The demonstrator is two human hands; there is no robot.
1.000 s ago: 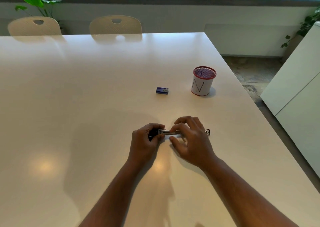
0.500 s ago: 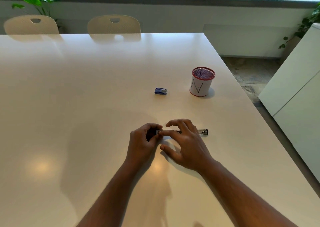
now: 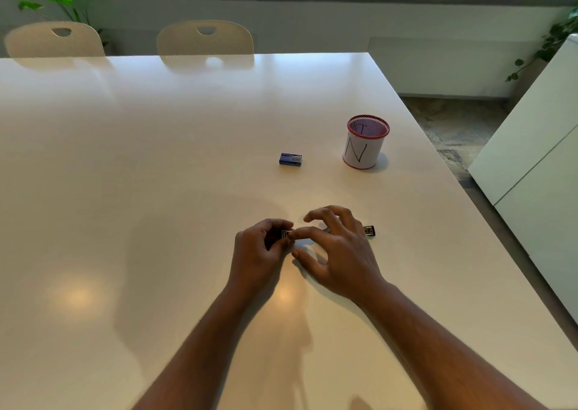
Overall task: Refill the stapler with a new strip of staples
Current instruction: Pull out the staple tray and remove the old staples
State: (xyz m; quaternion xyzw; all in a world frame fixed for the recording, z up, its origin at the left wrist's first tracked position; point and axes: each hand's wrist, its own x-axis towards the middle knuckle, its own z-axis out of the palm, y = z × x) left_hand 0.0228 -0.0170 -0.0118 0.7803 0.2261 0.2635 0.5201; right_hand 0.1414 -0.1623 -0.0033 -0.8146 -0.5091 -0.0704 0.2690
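A: Glossy white surface (image 3: 156, 175) fills the head view; what lies at lower centre?

B: The stapler (image 3: 368, 231), lying flat, mostly hidden under both hands.

A: And each grip?

B: The left hand (image 3: 259, 253) is curled closed around the stapler's dark end. The right hand (image 3: 337, 253) hovers spread, its forefinger tip touching the metal rail.

A: Above them?

B: A blue staple box (image 3: 291, 159), and right of it a red-rimmed mesh cup (image 3: 364, 147).

One stapler (image 3: 369, 231), one box (image 3: 290, 159), one cup (image 3: 362, 147), two chairs (image 3: 205, 39).
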